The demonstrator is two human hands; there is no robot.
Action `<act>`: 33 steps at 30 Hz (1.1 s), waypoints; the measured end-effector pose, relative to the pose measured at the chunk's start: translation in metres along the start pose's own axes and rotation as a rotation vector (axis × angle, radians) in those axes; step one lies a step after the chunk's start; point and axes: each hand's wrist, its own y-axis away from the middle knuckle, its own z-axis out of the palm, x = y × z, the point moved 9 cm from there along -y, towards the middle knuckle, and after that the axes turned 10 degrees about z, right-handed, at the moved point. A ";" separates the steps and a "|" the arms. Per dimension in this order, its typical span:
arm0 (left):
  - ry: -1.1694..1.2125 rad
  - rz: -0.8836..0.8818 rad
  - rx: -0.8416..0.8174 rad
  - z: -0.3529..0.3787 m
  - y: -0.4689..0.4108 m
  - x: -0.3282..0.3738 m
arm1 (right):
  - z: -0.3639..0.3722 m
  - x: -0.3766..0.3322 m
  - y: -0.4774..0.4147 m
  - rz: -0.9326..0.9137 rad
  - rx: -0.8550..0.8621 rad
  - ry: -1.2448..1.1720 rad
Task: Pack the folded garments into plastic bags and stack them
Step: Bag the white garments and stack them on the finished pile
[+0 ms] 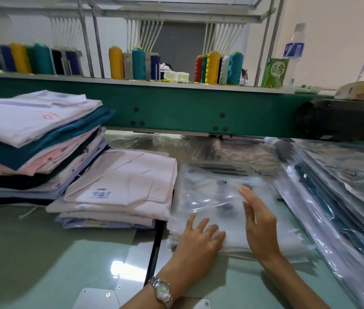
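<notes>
So the pale green table (42, 253) fills the whole lower part of the frame, with a long green machine beam (176, 108) running across the middle behind it. At the left edge there's a tall stack of folded garments (31, 141), white on top, then teal, pink and dark ones underneath. Down the right side sits a sloping stack of bagged garments (343, 197). Just beside the tall stack is a shorter pile of folded white shirts (123, 190), and right next to that, dead centre, a heap of clear plastic bags (210, 197). Both hands are on that heap. The left hand (199, 239) rests flat on its near edge with the fingers spread, not gripping anything. The right hand (258, 221) is held edge-on with straight fingers and holds nothing, though I honestly can't tell if it touches the plastic. There's a silver wristwatch (162, 291) on the left wrist. On the shelf above the beam are colourful thread cones (219, 68), a green carton (273, 73) and a water bottle (293, 47) at the upper right.
</notes>
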 end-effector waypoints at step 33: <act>0.097 -0.397 -0.202 0.003 0.072 -0.137 | 0.013 0.019 0.021 0.131 -0.255 0.214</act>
